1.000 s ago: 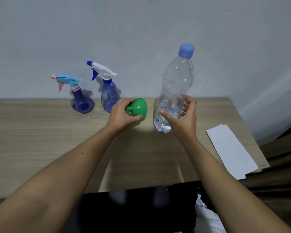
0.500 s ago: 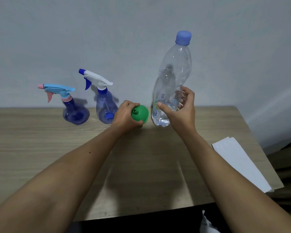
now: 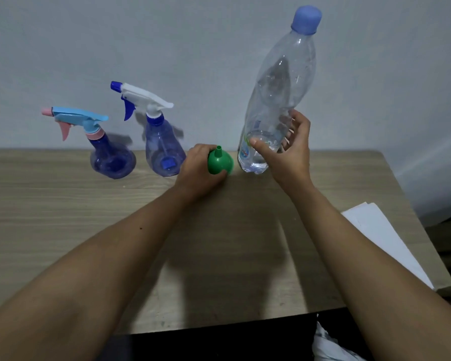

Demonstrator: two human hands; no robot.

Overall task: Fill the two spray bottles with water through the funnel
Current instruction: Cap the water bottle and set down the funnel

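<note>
Two blue spray bottles stand at the back of the wooden table (image 3: 63,217) against the wall: a squat one with a light-blue and pink trigger head (image 3: 110,157) and a taller one with a white and dark-blue head (image 3: 162,149). My left hand (image 3: 195,170) grips the green funnel (image 3: 219,161), which sits wide end down with its spout up, just right of the taller sprayer. My right hand (image 3: 289,155) holds the lower part of a tall clear water bottle (image 3: 274,100) with a blue cap; a little water shows at its bottom. The bottle stands beside the funnel.
White sheets of paper (image 3: 385,238) lie at the table's right edge. A pale wall runs behind the table. Below the front edge is dark space with a bit of white cloth (image 3: 328,345).
The funnel has turned from lying on its side to spout-up under my left hand. The water bottle has come more upright and shifted toward the funnel. The view has moved closer to the table.
</note>
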